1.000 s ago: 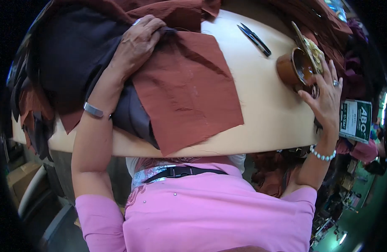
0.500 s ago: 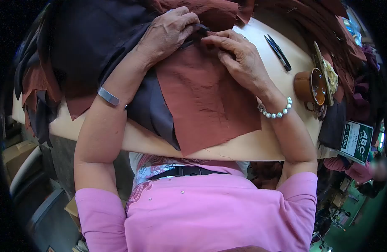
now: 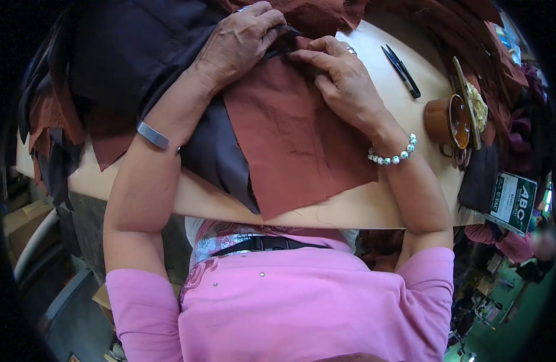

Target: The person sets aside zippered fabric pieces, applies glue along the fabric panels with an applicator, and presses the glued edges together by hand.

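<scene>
The left hand seemingly pinches dark cloth, fingertips hidden; right hand curls at rust cloth, grip unclear.

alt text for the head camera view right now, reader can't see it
A person's left hand and right hand handle the far edge of a rust-brown cloth piece, partly over dark fabric, on a pale table. To the right lie dark-handled snips and a brown cup.
</scene>
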### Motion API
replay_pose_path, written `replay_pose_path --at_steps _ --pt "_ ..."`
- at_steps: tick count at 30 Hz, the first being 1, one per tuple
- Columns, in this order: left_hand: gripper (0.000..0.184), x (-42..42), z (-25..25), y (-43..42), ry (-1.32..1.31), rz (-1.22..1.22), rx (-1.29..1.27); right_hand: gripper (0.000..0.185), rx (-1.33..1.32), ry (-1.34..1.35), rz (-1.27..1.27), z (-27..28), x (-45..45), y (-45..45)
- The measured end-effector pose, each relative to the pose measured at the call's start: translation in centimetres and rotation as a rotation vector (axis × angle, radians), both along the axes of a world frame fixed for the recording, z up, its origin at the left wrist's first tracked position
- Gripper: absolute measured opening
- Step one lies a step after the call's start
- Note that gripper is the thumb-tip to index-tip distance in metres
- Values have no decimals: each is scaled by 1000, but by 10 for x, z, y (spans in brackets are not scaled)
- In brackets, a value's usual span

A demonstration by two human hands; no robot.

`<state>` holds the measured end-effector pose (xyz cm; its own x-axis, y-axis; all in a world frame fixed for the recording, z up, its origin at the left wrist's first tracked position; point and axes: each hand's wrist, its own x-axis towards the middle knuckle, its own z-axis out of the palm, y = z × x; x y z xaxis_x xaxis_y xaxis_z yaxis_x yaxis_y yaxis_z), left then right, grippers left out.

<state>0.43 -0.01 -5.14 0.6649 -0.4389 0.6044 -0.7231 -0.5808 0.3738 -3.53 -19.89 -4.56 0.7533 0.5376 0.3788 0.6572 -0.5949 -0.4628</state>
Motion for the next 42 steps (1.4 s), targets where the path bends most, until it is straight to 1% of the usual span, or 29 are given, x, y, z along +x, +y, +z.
replay_pose_path --at_steps 1,5,8,9,12,15,18,19,22,25,28,29,32,35,38,41,42 --pt "7 0 1 0 7 7 -4 38 -25 -38 -10 0 -3 0" --pt "7 1 0 1 -6 3 0 42 -65 -11 99 5 -31 -20" --pt "7 0 2 -1 6 3 4 33 62 143 80 7 -36 -16" --pt "7 -1 3 -1 16 5 5 39 25 113 30 8 -37 -12" --pt "7 -1 1 0 -1 4 4 39 -30 -61 18 5 -40 -8" --pt "7 1 0 1 0 -8 -3 27 -93 -37 102 9 -57 -19" --pt "8 3 -2 3 -13 -15 11 28 -22 79 167 14 -70 -22" --pt "8 4 -4 2 -30 -15 5 29 19 74 143 14 -70 -21" --pt "8 1 0 0 -30 -15 3 28 -22 22 44 12 -67 -12" --pt "8 0 0 1 -36 -9 3 29 -122 -47 108 14 -79 -18" --pt "8 2 -2 2 -68 -16 14 31 -177 -11 165 15 -103 -29" --pt "7 2 -2 2 -79 -22 22 34 -158 40 187 17 -106 -31" --pt "7 -1 1 0 -26 14 28 39 -42 142 90 22 -106 -26" --pt "7 -2 0 1 -42 4 18 38 -168 47 55 15 -105 -23" --pt "7 -1 -2 2 -53 1 16 42 -316 5 110 20 -120 -29" --pt "6 -1 -1 1 -35 3 13 43 -353 -54 170 21 -139 -34" --pt "6 -2 -1 2 -26 3 14 43 -368 -115 172 20 -146 -35"
